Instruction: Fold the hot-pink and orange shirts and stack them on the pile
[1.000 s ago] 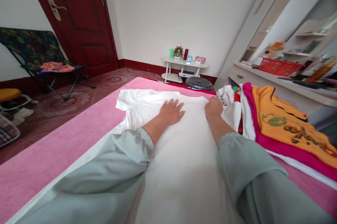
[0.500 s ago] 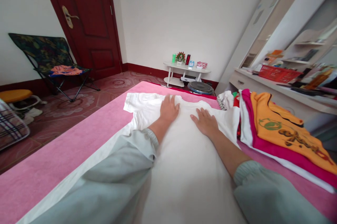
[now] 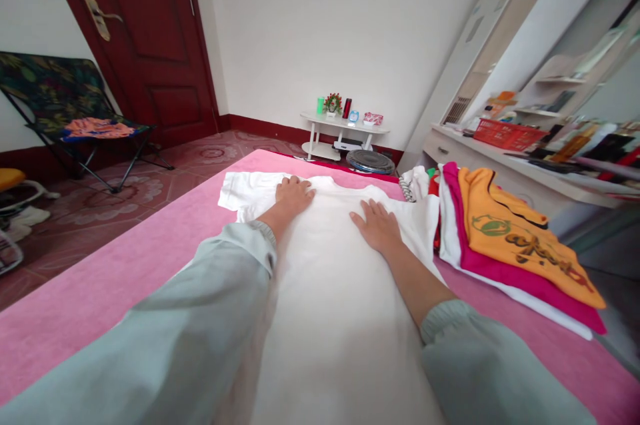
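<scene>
A white T-shirt (image 3: 330,292) lies spread on the pink bed cover (image 3: 150,238), its neckline toward the far edge and a sleeve out to each side. My left hand (image 3: 294,196) rests flat on the shirt near the left shoulder, fingers stretched out. Palm down, my right hand (image 3: 379,225) lies on the chest below the neckline, with its fingers apart. Neither hand grasps the cloth. Both forearms, in pale grey-green sleeves, cover parts of the shirt's sides.
Right of the shirt is a stack of folded clothes, an orange garment (image 3: 525,232) on top. A dresser holds a red basket (image 3: 507,135). Beyond the bed stand a small white table (image 3: 345,124) and a round dark lidded object (image 3: 371,160). A folding chair (image 3: 55,95) stands left.
My left hand has slid left across the shirt toward its left sleeve. My right hand stays on the chest. The view has shifted slightly to the right.
</scene>
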A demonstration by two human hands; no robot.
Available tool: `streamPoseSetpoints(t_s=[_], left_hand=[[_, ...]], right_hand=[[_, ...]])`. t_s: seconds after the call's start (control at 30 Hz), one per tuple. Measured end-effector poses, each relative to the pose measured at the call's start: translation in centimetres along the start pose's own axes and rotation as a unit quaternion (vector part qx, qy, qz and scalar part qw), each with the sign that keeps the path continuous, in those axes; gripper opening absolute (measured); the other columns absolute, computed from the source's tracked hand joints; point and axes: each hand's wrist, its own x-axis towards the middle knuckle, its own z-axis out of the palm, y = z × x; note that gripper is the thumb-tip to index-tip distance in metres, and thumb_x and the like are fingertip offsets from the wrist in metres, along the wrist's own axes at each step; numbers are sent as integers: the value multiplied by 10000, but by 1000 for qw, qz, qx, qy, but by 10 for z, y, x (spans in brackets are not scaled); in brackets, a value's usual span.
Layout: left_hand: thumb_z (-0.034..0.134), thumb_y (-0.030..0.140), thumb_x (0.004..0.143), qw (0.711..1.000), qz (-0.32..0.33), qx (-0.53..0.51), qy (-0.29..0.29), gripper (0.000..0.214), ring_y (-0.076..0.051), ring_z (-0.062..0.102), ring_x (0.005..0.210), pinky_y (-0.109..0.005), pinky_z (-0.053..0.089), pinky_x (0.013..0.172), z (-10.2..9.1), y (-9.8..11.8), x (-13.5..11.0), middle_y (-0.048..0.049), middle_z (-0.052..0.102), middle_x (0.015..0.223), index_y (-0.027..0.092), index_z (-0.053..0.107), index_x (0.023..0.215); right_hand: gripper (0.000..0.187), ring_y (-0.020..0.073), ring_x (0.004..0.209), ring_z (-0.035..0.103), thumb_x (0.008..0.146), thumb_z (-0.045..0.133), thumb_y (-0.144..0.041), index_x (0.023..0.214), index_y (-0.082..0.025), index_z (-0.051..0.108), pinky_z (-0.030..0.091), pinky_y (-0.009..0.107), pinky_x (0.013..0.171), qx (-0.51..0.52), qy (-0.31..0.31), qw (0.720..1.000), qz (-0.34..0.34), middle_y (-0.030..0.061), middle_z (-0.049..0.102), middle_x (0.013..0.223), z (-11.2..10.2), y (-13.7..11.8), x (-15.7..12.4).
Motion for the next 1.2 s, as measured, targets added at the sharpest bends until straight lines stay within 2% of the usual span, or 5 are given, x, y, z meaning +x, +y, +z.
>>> streamPoseSetpoints(t_s=[0.3, 0.53, 0.9, 1.07, 1.2], left_hand=[[350, 548, 891, 992, -11, 3, -122, 580, -377, 155, 1362, -595, 64, 1050, -12, -5, 7, -118, 249, 1505, 236, 375, 1379], [399, 701, 777, 982, 76, -7, -170, 775, -366, 52, 1402, -540, 90, 1097, -39, 32, -93, -91, 125, 1545, 289, 314, 1428], [201, 667, 854, 989, 100, 9, -113, 672, -322, 109, 1405, -532, 99, 1110, -41, 31, -138, -28, 176, 1538, 338, 300, 1432], [251, 602, 878, 994, 78, -2, -70, 629, -338, 158, 1393, -545, 121, 1099, -39, 35, -151, -66, 229, 1523, 293, 356, 1416], [341, 531, 885, 994, 93, -6, -50, 577, -332, 166, 1392, -515, 116, 1112, -35, 32, -155, -55, 260, 1513, 285, 377, 1406]], right_hand=[[656, 255, 1385, 173, 904, 191, -602, 1432, -227, 293, 179, 497, 1083, 1, 8, 1000, -3, 69, 211, 1525, 0, 2, 0], [648, 244, 1385, 183, 912, 199, -583, 1442, -218, 271, 178, 465, 1089, -4, 16, 1000, 4, 76, 212, 1525, -3, -2, -4], [591, 253, 1409, 103, 935, 234, -497, 1454, -215, 243, 127, 527, 1099, 15, -57, 998, 37, 87, 124, 1543, -16, -15, -59], [483, 261, 1335, 329, 840, 504, -385, 1305, -253, 492, 283, 493, 1066, 152, -21, 988, 5, 74, 425, 1419, -61, -61, -119], [319, 230, 1106, 573, 832, 512, -455, 1063, -301, 670, 422, 398, 992, 496, -12, 846, -196, -3, 669, 1109, -146, -113, -198]])
